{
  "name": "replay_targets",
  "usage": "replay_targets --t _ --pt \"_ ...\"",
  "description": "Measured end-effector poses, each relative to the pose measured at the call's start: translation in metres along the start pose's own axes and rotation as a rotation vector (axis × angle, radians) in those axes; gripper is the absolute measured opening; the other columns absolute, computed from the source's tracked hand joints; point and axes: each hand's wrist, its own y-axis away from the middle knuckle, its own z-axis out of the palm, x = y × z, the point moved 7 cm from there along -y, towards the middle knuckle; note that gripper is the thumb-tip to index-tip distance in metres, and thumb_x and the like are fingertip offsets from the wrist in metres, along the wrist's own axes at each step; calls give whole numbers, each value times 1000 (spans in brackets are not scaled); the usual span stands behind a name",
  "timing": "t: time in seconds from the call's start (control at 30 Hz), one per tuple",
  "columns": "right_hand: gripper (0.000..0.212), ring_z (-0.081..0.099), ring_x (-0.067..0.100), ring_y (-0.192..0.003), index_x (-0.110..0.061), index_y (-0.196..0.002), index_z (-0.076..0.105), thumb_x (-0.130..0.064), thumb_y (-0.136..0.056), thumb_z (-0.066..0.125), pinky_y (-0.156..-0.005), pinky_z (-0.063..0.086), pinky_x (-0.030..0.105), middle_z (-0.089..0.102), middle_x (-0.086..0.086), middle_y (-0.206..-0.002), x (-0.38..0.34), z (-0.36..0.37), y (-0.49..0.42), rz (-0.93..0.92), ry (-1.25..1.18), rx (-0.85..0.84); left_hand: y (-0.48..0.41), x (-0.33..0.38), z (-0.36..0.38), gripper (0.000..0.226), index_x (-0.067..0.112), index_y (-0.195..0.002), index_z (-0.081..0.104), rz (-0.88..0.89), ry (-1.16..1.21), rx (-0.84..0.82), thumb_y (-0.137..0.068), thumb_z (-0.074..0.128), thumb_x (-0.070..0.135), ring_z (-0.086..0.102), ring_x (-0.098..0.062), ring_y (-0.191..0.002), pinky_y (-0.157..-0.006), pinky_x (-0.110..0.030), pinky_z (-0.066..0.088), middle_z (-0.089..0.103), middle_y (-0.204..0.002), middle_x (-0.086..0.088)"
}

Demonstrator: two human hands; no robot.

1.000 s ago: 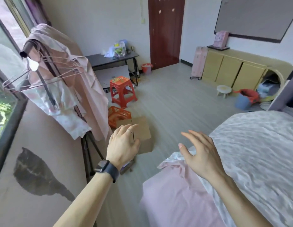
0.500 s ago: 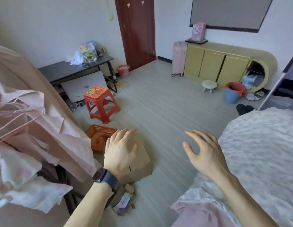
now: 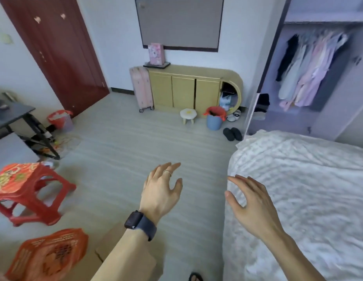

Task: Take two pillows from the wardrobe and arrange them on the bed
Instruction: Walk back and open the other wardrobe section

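Observation:
The open lilac wardrobe (image 3: 326, 110) stands at the far right, with clothes (image 3: 310, 67) hanging on a rail inside. No pillow shows in it from here. The bed (image 3: 310, 195), under a white patterned cover, fills the right foreground. My left hand (image 3: 161, 191) hovers over the floor with fingers spread, a dark watch on its wrist, holding nothing. My right hand (image 3: 250, 203) hangs over the bed's left edge, fingers apart and empty.
A red plastic stool (image 3: 24, 189), an orange basket (image 3: 48, 254) and a cardboard box (image 3: 109, 248) sit at lower left. Black slippers (image 3: 232, 133), a blue bin (image 3: 215, 120) and a small white stool (image 3: 188, 115) lie before the yellow cabinet (image 3: 186, 90). A black desk (image 3: 12, 116) is left.
The view has swung right, away from the clothes rack and window, bringing the wardrobe into sight. Both hands stay open and held out in front.

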Motion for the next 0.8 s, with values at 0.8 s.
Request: replay_targets --t 0.8 --pt "33 47 10 -122 -27 -123 69 -24 -90 73 -105 41 35 68 -10 -126 77 20 -532 291 130 462 -655 72 118 45 28 -137 58 522 125 -226 -94 65 27 50 -24 -128 -106 -40 43 59 -137 3"
